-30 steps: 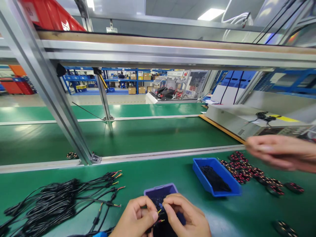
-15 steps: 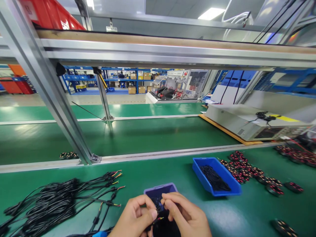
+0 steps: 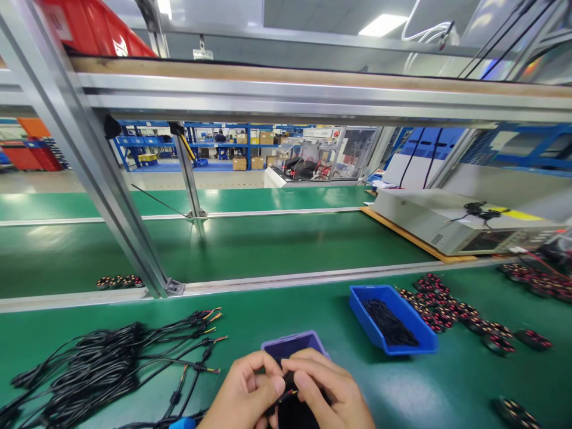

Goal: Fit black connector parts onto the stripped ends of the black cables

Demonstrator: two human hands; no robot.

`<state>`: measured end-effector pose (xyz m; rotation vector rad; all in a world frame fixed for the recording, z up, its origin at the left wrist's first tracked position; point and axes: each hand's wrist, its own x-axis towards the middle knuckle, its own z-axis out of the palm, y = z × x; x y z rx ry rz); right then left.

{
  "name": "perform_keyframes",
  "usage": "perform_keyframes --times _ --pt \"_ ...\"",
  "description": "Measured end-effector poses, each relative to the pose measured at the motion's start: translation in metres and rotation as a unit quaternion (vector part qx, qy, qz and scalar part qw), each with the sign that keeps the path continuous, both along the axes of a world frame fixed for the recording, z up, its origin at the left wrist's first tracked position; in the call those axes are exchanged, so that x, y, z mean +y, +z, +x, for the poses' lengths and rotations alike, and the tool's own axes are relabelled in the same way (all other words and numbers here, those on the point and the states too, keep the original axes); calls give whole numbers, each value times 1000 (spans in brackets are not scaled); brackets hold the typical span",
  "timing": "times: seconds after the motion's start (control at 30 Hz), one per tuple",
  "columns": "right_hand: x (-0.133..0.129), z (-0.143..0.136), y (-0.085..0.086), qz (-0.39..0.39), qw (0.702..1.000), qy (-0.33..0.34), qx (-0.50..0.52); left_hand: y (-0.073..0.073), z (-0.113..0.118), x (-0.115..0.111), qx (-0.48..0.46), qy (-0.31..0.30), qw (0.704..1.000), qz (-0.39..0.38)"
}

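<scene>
Close together at the bottom middle, both my hands work over a small purple bin (image 3: 295, 341). My left hand (image 3: 250, 390) is closed on a black cable (image 3: 272, 410), whose coloured wire ends (image 3: 292, 393) stick out between the hands. The fingertips of my right hand (image 3: 328, 387) are pinched against a small dark piece (image 3: 289, 378) beside the left fingertips. Fingers cover most of that piece, so its kind cannot be made out. To the left lies a pile of black cables (image 3: 98, 363) with bare coloured ends.
A blue tray (image 3: 357, 310) with black pieces stands to the right. Beyond it lie several round parts with copper-coloured windings (image 3: 447, 310). A metal post (image 3: 111, 179) rises at left, under a shelf beam (image 3: 286, 95). A grey instrument (image 3: 447, 217) sits at the back right.
My right hand has moved left, nearer my left hand, and its fingertips now cover more of the dark piece. Round parts behind the post have shifted slightly left.
</scene>
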<state>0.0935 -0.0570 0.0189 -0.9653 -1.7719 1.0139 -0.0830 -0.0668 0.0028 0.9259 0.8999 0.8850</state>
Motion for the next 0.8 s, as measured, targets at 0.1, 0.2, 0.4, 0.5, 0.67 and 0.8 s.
perform_keyframes --times 0.1,0.2,0.4,0.5,0.67,0.8 --pt "3 2 -2 3 999 -3 -36 1 0 0 -25 1 1000 15" --pt "5 1 -6 -28 998 1 -60 1 -1 -1 -41 -8 999 26" --pt "8 7 4 -10 993 87 -85 3 -2 -5 -36 -13 999 39" --pt "8 11 14 -8 994 86 -67 2 1 -4 -42 -12 999 29" --pt "7 19 10 -38 999 -9 -31 23 -13 -2 -53 48 997 -8" --pt "11 23 -5 -86 996 -36 -5 85 -72 -2 3 228 972 58"
